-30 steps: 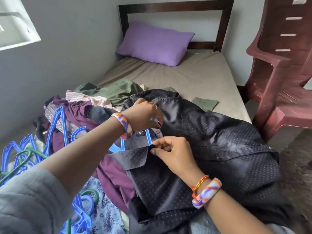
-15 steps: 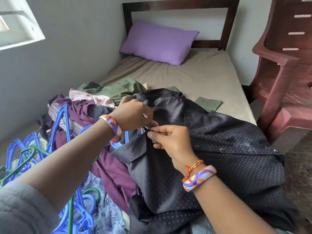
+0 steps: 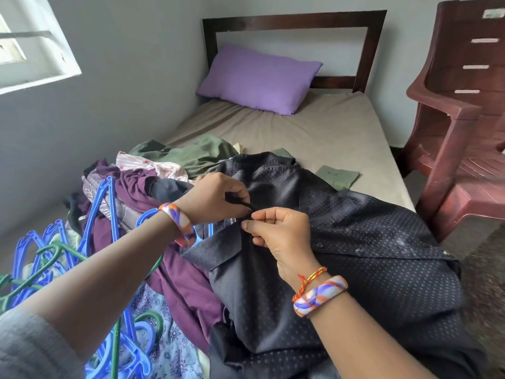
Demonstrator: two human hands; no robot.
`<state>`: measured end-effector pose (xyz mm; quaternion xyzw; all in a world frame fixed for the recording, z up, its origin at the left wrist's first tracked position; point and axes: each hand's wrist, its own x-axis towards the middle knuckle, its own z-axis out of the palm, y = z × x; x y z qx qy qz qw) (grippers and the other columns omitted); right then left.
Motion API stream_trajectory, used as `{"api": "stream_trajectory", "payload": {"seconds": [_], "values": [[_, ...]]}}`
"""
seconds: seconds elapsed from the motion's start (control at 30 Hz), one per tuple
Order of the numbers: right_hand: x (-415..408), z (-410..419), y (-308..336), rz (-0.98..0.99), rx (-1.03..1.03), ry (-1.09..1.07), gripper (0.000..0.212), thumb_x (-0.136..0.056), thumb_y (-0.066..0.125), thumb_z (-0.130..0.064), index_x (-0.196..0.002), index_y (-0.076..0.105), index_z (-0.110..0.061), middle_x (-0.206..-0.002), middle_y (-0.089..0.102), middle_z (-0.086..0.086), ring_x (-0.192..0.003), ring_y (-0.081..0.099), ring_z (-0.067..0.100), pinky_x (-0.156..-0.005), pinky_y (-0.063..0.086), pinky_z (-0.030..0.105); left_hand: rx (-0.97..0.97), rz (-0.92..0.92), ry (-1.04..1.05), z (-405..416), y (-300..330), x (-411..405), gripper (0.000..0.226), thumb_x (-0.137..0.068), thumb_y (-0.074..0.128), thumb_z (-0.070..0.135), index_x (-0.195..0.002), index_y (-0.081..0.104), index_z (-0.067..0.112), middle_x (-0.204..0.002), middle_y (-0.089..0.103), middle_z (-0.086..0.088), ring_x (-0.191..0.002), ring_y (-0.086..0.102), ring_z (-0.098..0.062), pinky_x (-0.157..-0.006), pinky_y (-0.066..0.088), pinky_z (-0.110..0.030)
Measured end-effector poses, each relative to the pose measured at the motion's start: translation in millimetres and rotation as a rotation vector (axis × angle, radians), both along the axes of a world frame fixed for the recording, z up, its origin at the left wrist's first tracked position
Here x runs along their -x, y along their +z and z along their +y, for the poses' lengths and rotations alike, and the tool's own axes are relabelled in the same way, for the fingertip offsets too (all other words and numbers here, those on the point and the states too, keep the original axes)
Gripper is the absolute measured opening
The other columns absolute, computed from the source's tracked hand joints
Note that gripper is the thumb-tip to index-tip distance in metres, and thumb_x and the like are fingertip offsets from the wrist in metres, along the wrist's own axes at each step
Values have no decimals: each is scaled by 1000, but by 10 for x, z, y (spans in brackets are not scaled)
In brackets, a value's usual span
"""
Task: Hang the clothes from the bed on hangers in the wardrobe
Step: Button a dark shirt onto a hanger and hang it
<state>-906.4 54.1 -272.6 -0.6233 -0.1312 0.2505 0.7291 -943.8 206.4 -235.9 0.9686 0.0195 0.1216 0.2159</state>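
Stage: the dark navy dotted button-up shirt is being fastened at the collar; a blue plastic hanger is seen through the neck opening, so it is judged to be already inside the shirt.
Done: nothing can be counted as hung, since no wardrobe is in view.
Left: the shirt is yet to be carried off, and a heap of other clothes is yet to be dealt with.
Left hand: the collar edge of the shirt is pinched between curled fingers and thumb.
Right hand: the facing collar edge, just beside the neck label, is pinched between thumb and forefinger; the two hands are nearly touching.
Shirt position: it is spread across the foot end of the bed with the beige fitted sheet, toward the right edge, collar pointing to the left edge.
Shirt material: a thin, slightly glossy woven cloth with small pale dots is shown; small dark buttons are set along the placket.
Heap: a deep purple soft garment, an olive green garment, a pale pink striped cloth and a light blue floral cloth are piled at the left edge, all limp and creased.
Spare hangers: a tangle of blue and green plastic hangers is piled at the near left corner; they are thin, rigid and hooked.
Head end: a lilac pillow is propped against the dark wooden headboard.
Beside the bed: stacked maroon plastic chairs are set by the right edge.
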Motion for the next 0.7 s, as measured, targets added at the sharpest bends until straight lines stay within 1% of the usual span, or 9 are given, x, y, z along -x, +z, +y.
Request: {"api": "stream_trajectory", "payload": {"seconds": [0.07, 0.17, 0.33, 0.4, 0.43, 0.5, 0.57, 0.63, 0.7], "values": [[-5, 8, 24, 14, -23, -45, 29, -65, 78, 9, -75, 58, -10, -60, 62, 5, -54, 56, 14, -46, 46, 19, 33, 13, -41, -28, 9, -3, 32, -68, 63, 45, -77, 72, 16, -67, 67, 1, -62, 61, -17, -65, 51, -40], [-6, 12, 61, 47, -40, -68, 39, -63, 78, 10, -81, 51, -12, -64, 63, 6, -57, 58, 15, -47, 47, 20, 99, 28, -96, -10, 2, 25, 43, -71, 55, 51, -84, 73, 15, -70, 67, -6, -65, 60, -26, -63, 49, -41], [-1, 23, 52, 92, -35, -93, 40, -62, 77, 11, -82, 51, -12, -64, 61, 5, -55, 58, 15, -46, 48, 20, 230, 37, -109, 5, 9, 90, 14, -71, 61, 48, -76, 68, 38, -70, 61, -12, -62, 50, -16, -61, 43, -32], [13, 19, 36, 121, -57, -76, 40, -63, 77, 12, -84, 51, -11, -67, 63, 7, -58, 60, 15, -48, 49, 20, 176, 64, -119, 18, 15, 111, 5, -73, 66, 36, -77, 68, 39, -66, 60, -8, -59, 48, -9, -57, 40, -23], [25, 16, 31, 137, -72, -61, 39, -65, 76, 12, -85, 51, -11, -68, 64, 7, -60, 61, 14, -49, 50, 19, 137, 66, -121, 19, 19, 116, 10, -75, 67, 28, -78, 69, 37, -63, 60, -2, -58, 49, -5, -56, 39, -16], [49, 16, 16, 160, -97, -32, 37, -69, 73, 13, -85, 50, -11, -68, 64, 6, -61, 60, 13, -52, 52, 19, 80, 53, -121, 4, 14, 119, 12, -78, 71, 12, -86, 73, 20, -65, 62, 9, -60, 55, 2, -59, 39, -8], [62, 16, 4, 180, -119, -19, 35, -72, 70, 14, -84, 49, -11, -68, 63, 6, -61, 59, 12, -54, 53, 19, 21, 29, -113, -16, -2, 120, 14, -77, 71, 12, -91, 74, 11, -72, 65, 10, -65, 57, 10, -63, 42, -6], [61, 15, -8, 211, -138, -16, 34, -75, 67, 14, -84, 47, -11, -70, 62, 7, -63, 59, 12, -55, 53, 19, -33, 10, -102, -33, -12, 128, 22, -73, 68, 22, -92, 74, 12, -77, 68, 6, -68, 55, 14, -66, 43, -6], [61, 16, -18, 247, -141, -17, 33, -77, 64, 15, -86, 46, -12, -71, 61, 7, -63, 59, 12, -55, 53, 18, -81, 9, -108, -44, -4, 141, 17, -74, 73, 15, -91, 75, 13, -79, 71, 2, -70, 55, 11, -67, 40, -3]]}}
